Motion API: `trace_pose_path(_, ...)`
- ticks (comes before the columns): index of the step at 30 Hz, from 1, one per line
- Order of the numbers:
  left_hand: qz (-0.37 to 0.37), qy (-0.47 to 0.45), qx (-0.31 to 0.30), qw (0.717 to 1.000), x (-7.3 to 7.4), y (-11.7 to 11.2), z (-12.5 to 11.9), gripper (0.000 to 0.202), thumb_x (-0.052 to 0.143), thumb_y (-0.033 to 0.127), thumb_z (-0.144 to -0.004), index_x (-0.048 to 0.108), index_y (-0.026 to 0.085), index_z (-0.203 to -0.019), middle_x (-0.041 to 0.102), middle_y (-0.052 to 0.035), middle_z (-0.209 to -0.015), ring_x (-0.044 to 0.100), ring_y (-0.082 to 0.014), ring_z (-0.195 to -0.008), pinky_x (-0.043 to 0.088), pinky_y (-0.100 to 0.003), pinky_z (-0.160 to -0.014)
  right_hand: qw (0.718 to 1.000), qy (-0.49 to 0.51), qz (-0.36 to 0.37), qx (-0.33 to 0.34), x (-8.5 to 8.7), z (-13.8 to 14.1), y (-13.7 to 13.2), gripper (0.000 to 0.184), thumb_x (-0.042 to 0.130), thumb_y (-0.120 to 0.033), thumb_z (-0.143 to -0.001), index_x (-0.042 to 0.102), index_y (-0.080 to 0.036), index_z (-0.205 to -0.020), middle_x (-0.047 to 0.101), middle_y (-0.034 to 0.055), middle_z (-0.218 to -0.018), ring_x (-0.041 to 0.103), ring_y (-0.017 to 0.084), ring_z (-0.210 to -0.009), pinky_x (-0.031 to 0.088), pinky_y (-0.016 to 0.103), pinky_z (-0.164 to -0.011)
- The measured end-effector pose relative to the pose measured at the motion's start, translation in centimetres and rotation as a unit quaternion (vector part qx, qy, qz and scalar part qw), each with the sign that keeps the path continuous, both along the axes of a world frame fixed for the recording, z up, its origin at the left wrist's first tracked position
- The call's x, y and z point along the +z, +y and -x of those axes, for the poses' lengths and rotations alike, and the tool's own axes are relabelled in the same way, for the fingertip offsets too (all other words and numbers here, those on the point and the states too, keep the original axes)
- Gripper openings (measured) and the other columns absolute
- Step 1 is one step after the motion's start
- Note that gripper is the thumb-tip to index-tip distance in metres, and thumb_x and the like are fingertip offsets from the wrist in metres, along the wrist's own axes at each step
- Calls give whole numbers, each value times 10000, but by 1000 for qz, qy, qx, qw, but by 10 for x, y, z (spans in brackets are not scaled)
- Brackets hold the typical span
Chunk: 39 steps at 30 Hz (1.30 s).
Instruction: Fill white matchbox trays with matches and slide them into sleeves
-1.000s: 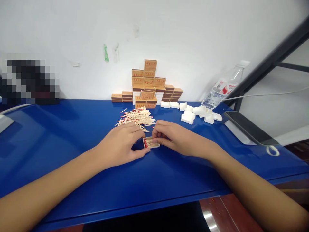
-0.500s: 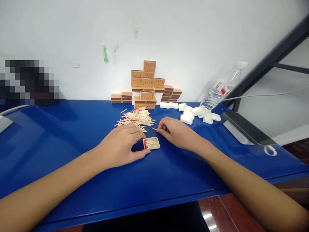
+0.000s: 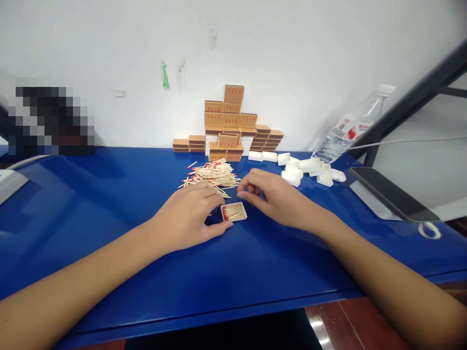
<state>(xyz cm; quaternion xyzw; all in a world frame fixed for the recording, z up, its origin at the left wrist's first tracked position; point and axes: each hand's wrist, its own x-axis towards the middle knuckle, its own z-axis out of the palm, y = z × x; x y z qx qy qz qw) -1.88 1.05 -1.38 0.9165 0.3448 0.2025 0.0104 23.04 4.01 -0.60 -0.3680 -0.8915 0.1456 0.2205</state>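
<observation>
A blue table fills the lower half of the frame, set against a bare white wall; a black metal bar slants down at the right edge. Both forearms reach in from the bottom corners. The left hand rests at centre, fingers loosely curled, thumb tip touching the near left corner of a small white tray; whether it truly clasps the tray I cannot tell. The right hand sits just right of centre, thumb and forefinger pinched near the tray's far right corner; whether a match lies between them is too small to tell.

At centre, against the wall, stands a stack of matchboxes; right of it are a plastic bottle and a dark phone. A loose pile of matches lies just above the hands, with empty white trays scattered to its right.

The tray at the frame's middle already looks close to full of matches, red heads to the left; filling seems to be the step in hand; a further match would want its head the same way.
</observation>
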Motion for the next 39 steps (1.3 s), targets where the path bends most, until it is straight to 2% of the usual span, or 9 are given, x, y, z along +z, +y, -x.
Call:
trace_pose_path(4,35,7,-36,999,0,-4,-1,272,685,465,-944,694,193,-968,674,-23,-873,627,-197,-858,478,-327,-763,997,-13,-62,-46,-15,-5,17,89,591,-225,-1008,632,-187,-1077,601,73,-1010,585,217,-917,473,350,-808)
trace_pose_path(6,42,12,-52,998,-1,-6,-1,285,672,481,-953,696,200,-995,672,-22,-879,628,-200,-879,483,-333,-795,996,-17,-63,-57,-21,-6,24,95,595,-221,-999,628,-182,-1079,596,80,-1018,581,223,-930,480,360,-826)
trace_pose_path(9,38,13,-51,998,-1,-6,-2,287,661,485,-960,693,202,-1004,674,-22,-883,627,-201,-881,481,-332,-790,998,-19,-36,-57,-24,-7,31,61,578,-232,-1002,616,-191,-979,582,63,-948,566,215,-888,470,343,-783)
trace_pose_path(13,19,7,-24,1000,0,-3,-2,268,672,455,-952,681,188,-936,679,-29,-865,623,-200,-836,460,-321,-718,998,-43,-6,-41,-19,-10,31,107,525,-229,-1017,587,-192,-938,571,60,-926,542,209,-849,442,336,-750)
trace_pose_path(18,-6,7,19,1000,0,1,0,253,692,431,-932,665,181,-911,689,-38,-855,619,-208,-797,452,-335,-699,999,-24,-9,-40,-2,-12,18,126,496,-256,-1045,566,-192,-962,577,66,-967,538,203,-848,428,333,-748)
trace_pose_path(23,-9,5,30,1000,-1,1,0,244,701,423,-925,676,181,-933,690,-36,-840,621,-217,-807,463,-348,-722,998,-48,41,25,9,-5,-2,163,508,-292,-1063,586,-200,-952,576,49,-980,549,180,-828,431,315,-731)
trace_pose_path(28,-19,6,19,1000,-1,2,0,269,691,442,-930,669,176,-896,682,-31,-815,611,-219,-818,465,-360,-753,999,-18,20,23,7,-2,-3,125,541,-249,-1047,624,-193,-972,572,48,-988,563,169,-845,445,298,-748)
trace_pose_path(34,-21,-7,9,1000,-2,2,0,261,707,430,-924,667,174,-893,667,-19,-793,597,-208,-805,457,-342,-736,1000,-18,-3,4,1,-4,4,114,585,-237,-1027,649,-188,-946,577,32,-899,558,161,-781,433,290,-702)
trace_pose_path(39,-2,-10,-16,1000,-1,0,-1,253,707,429,-927,693,177,-938,685,-24,-863,602,-196,-820,458,-332,-742,999,10,-26,-25,-8,0,8,58,617,-208,-1002,654,-194,-959,588,20,-876,557,155,-767,426,287,-685)
